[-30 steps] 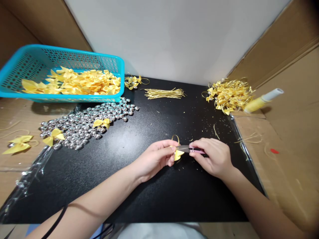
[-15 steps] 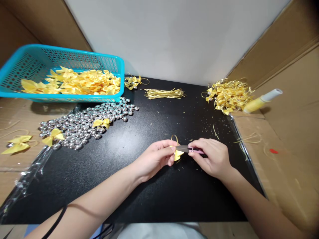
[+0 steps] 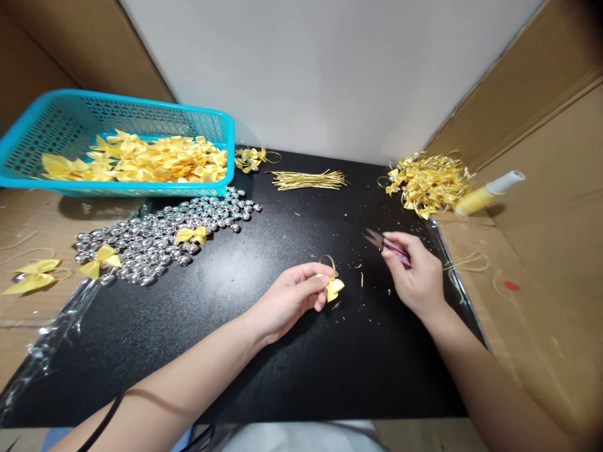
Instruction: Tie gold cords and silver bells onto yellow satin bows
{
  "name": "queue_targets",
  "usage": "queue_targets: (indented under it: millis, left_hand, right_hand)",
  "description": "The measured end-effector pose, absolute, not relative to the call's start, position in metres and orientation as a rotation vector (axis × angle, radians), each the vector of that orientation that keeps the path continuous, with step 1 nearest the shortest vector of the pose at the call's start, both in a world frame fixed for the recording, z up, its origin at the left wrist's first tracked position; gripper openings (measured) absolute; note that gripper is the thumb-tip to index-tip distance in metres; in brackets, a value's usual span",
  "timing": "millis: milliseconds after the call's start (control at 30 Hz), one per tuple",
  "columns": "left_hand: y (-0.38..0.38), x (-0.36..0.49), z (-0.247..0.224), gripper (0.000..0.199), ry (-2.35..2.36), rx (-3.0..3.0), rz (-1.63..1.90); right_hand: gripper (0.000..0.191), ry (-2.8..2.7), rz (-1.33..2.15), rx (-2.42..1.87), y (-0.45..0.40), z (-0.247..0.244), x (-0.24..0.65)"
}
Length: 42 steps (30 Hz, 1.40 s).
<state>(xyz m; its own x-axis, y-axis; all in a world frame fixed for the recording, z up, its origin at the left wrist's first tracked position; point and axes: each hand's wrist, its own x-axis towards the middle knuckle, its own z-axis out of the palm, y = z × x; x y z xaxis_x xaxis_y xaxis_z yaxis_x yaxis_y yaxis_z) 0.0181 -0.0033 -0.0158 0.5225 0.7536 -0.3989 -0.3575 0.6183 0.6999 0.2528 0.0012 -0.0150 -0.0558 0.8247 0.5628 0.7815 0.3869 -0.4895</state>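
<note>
Between thumb and fingers, my left hand (image 3: 301, 290) pinches a yellow ribbon bow (image 3: 335, 289) over the middle of the black table (image 3: 264, 370). A gold cord loop (image 3: 332, 262) rises from the bow; part of the bow is hidden by my fingertips. To the right, apart from the bow, my right hand (image 3: 419, 273) is closed round small thread snips (image 3: 394, 249) with pink-purple handles. Their blades stand slightly apart and point up and left. Tiny yellow clippings (image 3: 362, 279) lie on the table between my hands.
A blue basket (image 3: 155, 186) of yellow bows stands back left, with silver beads (image 3: 155, 242) spread before it. Gold cords (image 3: 308, 180) lie at the back. Finished-looking bows (image 3: 431, 182) are heaped back right beside a yellow-and-white roll (image 3: 490, 193). Cardboard walls (image 3: 546, 169) flank the table.
My right hand has drawn the snips away from the bow, to the right and toward the back of the table. My left hand still holds the bow in nearly the same place.
</note>
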Motion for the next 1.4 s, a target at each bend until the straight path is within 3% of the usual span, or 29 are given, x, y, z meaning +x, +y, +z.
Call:
queue_targets:
  millis: [167, 400, 667, 800, 1067, 1400]
  left_hand:
    - [-0.007, 0.018, -0.013, 0.022, 0.826, 0.922, 0.907]
    - [-0.012, 0.017, -0.013, 0.038, 0.781, 0.988, 1.049]
    - [-0.01, 0.018, -0.011, 0.029, 0.738, 0.92, 0.964]
    - [-0.009, 0.018, -0.008, 0.026, 0.727, 0.907, 0.942]
    - [-0.009, 0.018, -0.008, 0.028, 0.688, 0.867, 0.884]
    - [-0.01, 0.016, -0.009, 0.02, 0.705, 1.03, 0.918]
  right_hand:
    - [0.022, -1.815, 0.003, -1.572, 0.024, -0.033, 0.281]
    - [0.026, -1.863, -0.115, -1.665, 0.036, -0.048, 0.291]
    - [0.027, -1.838, -0.082, -1.688, 0.037, -0.053, 0.291]
    - [0.024, -1.795, -0.005, -1.565, 0.03, -0.04, 0.283]
    - [0.021, -1.951, 0.574, -1.092, -0.006, -0.005, 0.241]
    - [0.015, -2.064, 0.512, -0.936, -0.017, 0.006, 0.233]
